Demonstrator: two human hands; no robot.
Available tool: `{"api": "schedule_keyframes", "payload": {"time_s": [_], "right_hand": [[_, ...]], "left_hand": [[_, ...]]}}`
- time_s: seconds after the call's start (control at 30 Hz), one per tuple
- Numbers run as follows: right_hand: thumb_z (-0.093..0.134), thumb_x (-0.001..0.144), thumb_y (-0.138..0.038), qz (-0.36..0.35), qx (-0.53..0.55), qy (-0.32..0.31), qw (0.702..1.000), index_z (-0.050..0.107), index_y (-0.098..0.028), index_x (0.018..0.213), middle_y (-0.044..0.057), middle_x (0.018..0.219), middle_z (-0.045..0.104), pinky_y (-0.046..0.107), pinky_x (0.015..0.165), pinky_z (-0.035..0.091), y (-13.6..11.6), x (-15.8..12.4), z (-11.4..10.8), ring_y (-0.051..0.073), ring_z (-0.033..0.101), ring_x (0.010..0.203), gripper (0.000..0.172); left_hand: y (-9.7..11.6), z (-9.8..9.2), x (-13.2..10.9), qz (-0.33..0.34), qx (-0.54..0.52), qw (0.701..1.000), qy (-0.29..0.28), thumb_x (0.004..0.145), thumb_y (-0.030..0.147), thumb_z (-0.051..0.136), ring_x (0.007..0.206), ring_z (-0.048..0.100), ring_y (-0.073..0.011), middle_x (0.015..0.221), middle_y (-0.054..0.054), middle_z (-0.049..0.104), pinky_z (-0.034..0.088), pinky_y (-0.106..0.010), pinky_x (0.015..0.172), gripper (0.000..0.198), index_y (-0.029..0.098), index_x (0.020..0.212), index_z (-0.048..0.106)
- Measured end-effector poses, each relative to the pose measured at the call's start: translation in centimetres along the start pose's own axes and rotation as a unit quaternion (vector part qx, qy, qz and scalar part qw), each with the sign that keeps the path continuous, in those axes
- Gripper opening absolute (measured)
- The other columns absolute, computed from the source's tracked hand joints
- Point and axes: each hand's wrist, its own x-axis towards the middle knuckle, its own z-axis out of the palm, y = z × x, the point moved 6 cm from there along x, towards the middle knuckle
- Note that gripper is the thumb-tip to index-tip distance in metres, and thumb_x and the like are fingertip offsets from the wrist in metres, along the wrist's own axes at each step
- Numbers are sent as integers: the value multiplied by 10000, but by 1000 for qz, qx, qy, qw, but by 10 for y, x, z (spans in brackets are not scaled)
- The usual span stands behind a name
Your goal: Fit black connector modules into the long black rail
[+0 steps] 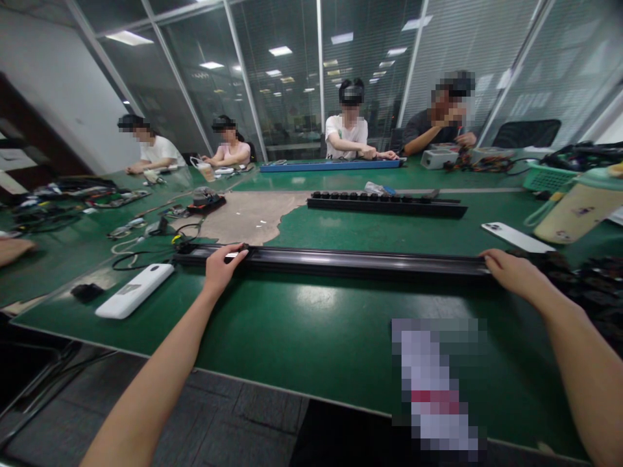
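Note:
A long black rail lies crosswise on the green table in front of me. Near its left end, the thumb and forefinger of my left hand pinch a small dark piece at the rail's top edge; the fingers partly hide it. My right hand grips the rail's right end, fingers on top. Cables with a yellow part lie at the left end. Farther back is a shorter black rail with a row of several black knob-like parts along its top.
A white power bank and a blurred pale packet lie nearer me. At right are a white phone, a cream tumbler, a green basket and a dark heap. Several people sit across the table; one touches a blue rail.

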Motion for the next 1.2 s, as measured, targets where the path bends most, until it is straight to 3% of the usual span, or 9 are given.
{"api": "schedule_keyframes", "payload": {"time_s": [0.67, 1.2], "right_hand": [[229, 976, -406, 8, -2, -33, 999, 547, -179, 1288, 185, 1165, 687, 422, 864, 507, 3, 3, 5, 340, 679, 1041, 499], [246, 972, -392, 2, -5, -9, 1000, 581, -185, 1256, 181, 1128, 707, 423, 841, 512, 5, 4, 5, 334, 694, 981, 485]], "left_hand": [[4, 3, 0, 18, 6, 1000, 2, 833, 502, 621, 1053, 666, -234, 1140, -84, 726, 469, -351, 1013, 419, 185, 1090, 715], [7, 2, -1, -20, 1, 1000, 23, 812, 498, 657, 992, 685, -222, 1067, -56, 750, 485, -334, 983, 403, 197, 1065, 745]]}}
